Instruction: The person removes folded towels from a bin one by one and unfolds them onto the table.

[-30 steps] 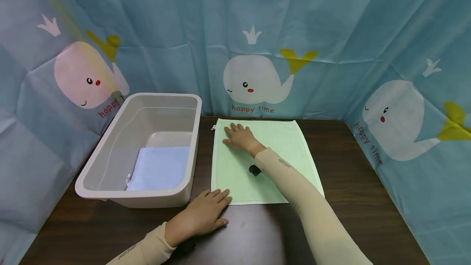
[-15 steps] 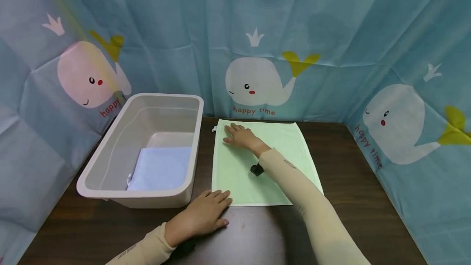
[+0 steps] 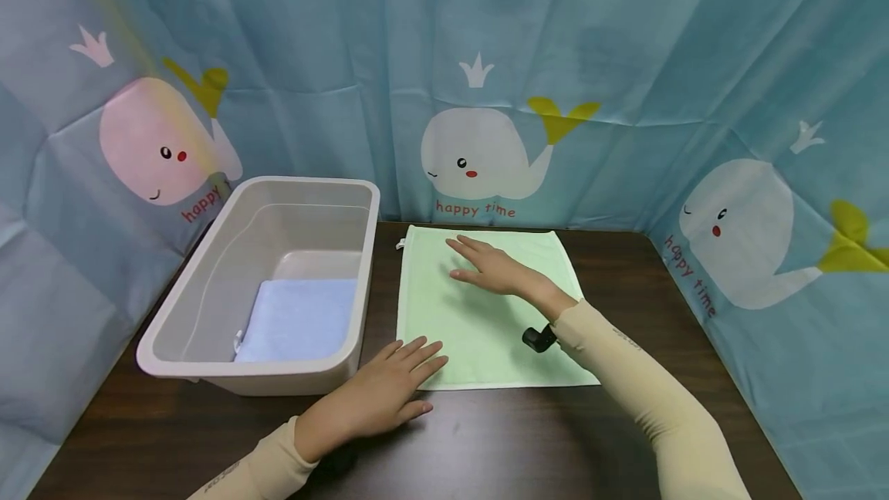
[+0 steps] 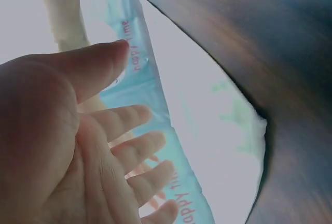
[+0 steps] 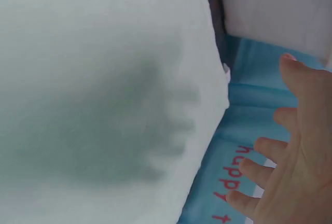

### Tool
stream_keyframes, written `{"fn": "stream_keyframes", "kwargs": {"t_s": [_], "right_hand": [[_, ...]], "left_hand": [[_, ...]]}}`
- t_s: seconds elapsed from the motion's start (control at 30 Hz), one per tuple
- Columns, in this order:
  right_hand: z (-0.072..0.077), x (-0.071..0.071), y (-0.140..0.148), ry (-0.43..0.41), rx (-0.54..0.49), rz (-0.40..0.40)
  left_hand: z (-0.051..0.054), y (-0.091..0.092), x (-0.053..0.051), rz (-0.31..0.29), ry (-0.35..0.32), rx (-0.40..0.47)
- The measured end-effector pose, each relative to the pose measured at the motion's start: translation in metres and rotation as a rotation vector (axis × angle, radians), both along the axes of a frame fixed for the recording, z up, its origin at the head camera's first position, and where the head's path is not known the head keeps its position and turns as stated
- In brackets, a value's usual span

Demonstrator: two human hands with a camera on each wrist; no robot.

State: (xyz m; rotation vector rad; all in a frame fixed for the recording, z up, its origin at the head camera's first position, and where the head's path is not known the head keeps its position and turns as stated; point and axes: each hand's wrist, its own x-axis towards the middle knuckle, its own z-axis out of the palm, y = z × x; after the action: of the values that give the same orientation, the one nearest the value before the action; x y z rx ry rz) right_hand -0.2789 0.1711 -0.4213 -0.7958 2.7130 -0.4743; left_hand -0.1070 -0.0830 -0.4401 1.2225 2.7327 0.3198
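Observation:
A light green towel [image 3: 479,330] lies spread flat on the dark wooden table, a small white tag at its far left corner. Above the towel's upper middle hovers my right hand [image 3: 496,268], fingers extended, casting a shadow on the cloth; the right wrist view shows a gap beneath it. Over the towel's near left corner is my left hand [image 3: 385,388], fingers straight and spread. In the left wrist view its fingers [image 4: 140,146] appear raised off the cloth. Neither hand holds anything.
Left of the towel stands a grey plastic basin [image 3: 257,368] with a folded blue towel [image 3: 299,319] inside. A blue curtain [image 3: 625,37] printed with whales hangs around the back and sides of the table [image 3: 667,376].
My right hand has lifted off the green towel and shifted right and slightly nearer. My left hand has risen a little from the near left corner. The towel stays flat.

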Motion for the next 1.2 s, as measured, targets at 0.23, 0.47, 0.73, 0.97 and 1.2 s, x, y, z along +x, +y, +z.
{"fn": "stream_keyframes", "kwargs": {"t_s": [0.23, 0.47, 0.73, 0.97, 1.2], "right_hand": [[0.001, 0.031, 0.028, 0.095, -0.032, 0.012], [0.008, 0.058, 0.042, 0.141, -0.043, 0.026], [0.041, 0.062, 0.029, 0.183, -0.064, 0.089], [0.072, 0.048, -0.011, 0.151, -0.111, 0.16], [0.099, 0.026, -0.07, 0.086, -0.163, 0.236]], "left_hand": [[0.008, 0.001, 0.002, -0.019, 0.028, 0.015], [0.028, 0.001, 0.013, -0.076, 0.114, -0.006], [0.067, -0.008, 0.032, -0.112, 0.363, 0.045], [0.1, -0.043, 0.028, 0.088, 0.388, 0.086], [0.11, -0.106, 0.015, 0.336, 0.333, 0.206]]}}
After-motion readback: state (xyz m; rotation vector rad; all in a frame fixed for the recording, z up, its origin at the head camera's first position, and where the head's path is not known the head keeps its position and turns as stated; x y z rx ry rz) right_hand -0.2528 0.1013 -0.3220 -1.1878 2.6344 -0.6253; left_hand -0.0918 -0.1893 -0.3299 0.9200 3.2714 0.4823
